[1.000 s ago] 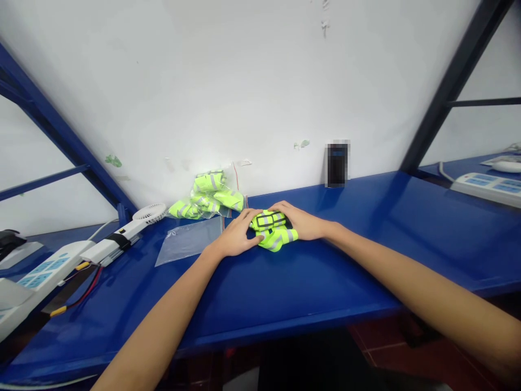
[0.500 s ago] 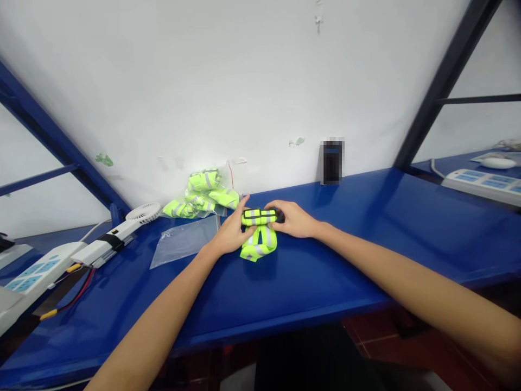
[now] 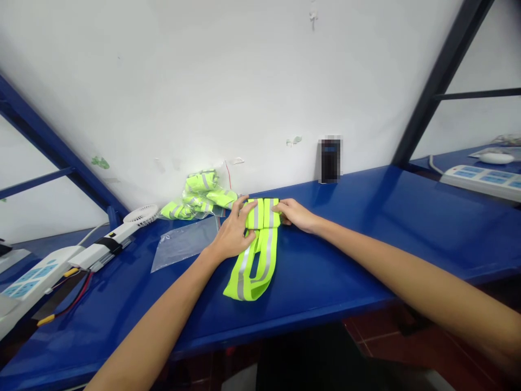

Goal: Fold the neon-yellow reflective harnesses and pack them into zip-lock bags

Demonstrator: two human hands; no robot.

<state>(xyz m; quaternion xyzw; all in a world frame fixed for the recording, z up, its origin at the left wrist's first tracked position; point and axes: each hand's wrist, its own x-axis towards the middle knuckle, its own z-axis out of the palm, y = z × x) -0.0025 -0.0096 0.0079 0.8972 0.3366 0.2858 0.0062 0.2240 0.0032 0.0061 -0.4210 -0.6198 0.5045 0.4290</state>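
"Two hands on one thing, then? Start at your far left."

"Taking that thing as my clock's centre: a white power strip (image 3: pixel 38 276) lies between eight and nine, then a white fan (image 3: pixel 141 215) at nine. Nearer, also toward nine, a clear bag (image 3: pixel 183 242) lies flat on the blue table (image 3: pixel 325 266); bagged bundles (image 3: pixel 199 196) are heaped by the wall at ten."

"And your left hand?"

"My left hand (image 3: pixel 236 231) is spread moderately, holding the left side of the yellow-green reflective strap (image 3: pixel 262 214). That's folded at the top on the table's middle, its loops trailing toward six and seven."

"The right?"

"My right hand (image 3: pixel 296 215) is narrow, fingers pinching the folded part's edge at three. Beyond, a dark, pixelated object (image 3: pixel 330 161) leans on the wall between one and two, and another power strip (image 3: pixel 484 182) lies near three."
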